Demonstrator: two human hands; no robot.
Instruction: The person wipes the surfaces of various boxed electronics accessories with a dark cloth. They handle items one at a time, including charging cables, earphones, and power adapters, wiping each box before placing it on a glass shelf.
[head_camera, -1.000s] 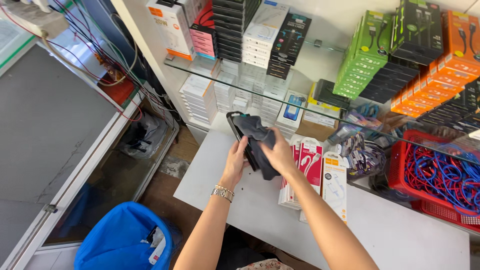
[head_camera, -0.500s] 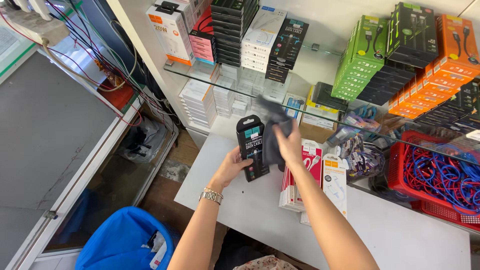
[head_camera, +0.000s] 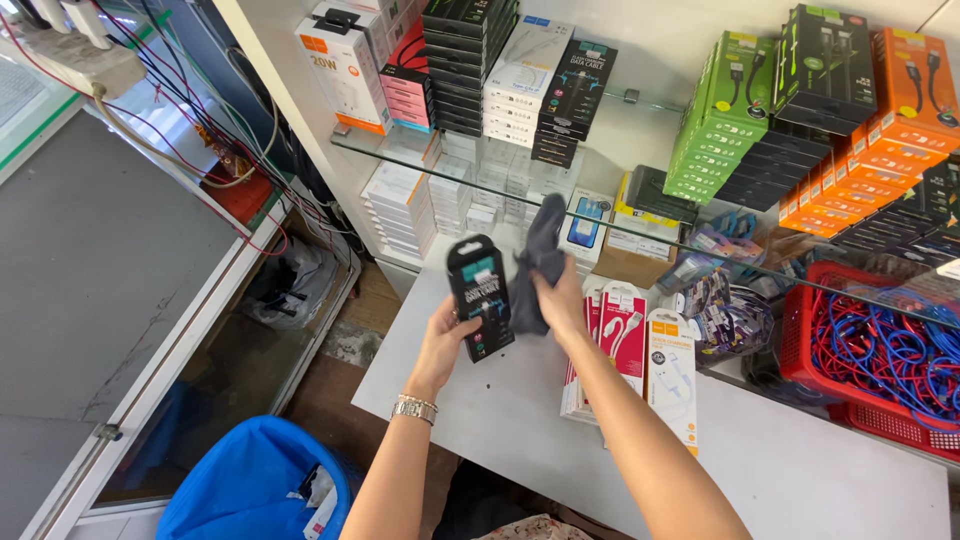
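**A:** Below your two hands lies the white counter (head_camera: 800, 470), bare directly under the grip. Log the room.

**B:** To the left of your hands, a glass-fronted grey cabinet (head_camera: 90, 270) with loose wires (head_camera: 150, 110) above it. Lower left of your wrist, a blue bin (head_camera: 250, 490). Above and behind your hands, a glass shelf (head_camera: 420, 165) carries stacked boxes.

**A:** Grip state?

**B:** Your left hand (head_camera: 445, 335) is wrapped around the lower edge of one black boxed cable pack (head_camera: 479, 295), held upright, thumb on its front. Your right hand (head_camera: 562, 300) is clenched on one dark grey cloth (head_camera: 538, 262), which touches the pack's right side. Both sit raised over the counter.

**A:** Counts?

**B:** One pack in hand, one cloth. Just right of your right hand, three white-and-red cable packs (head_camera: 625, 335) show flat on the counter; more may be stacked under them, cannot tell. Farther right, one red basket (head_camera: 800, 330) of blue and red cables, number not countable. Up and right of the grip: one green stack (head_camera: 720, 130), one orange stack (head_camera: 880, 140). One wristwatch (head_camera: 414, 408) on your left wrist.
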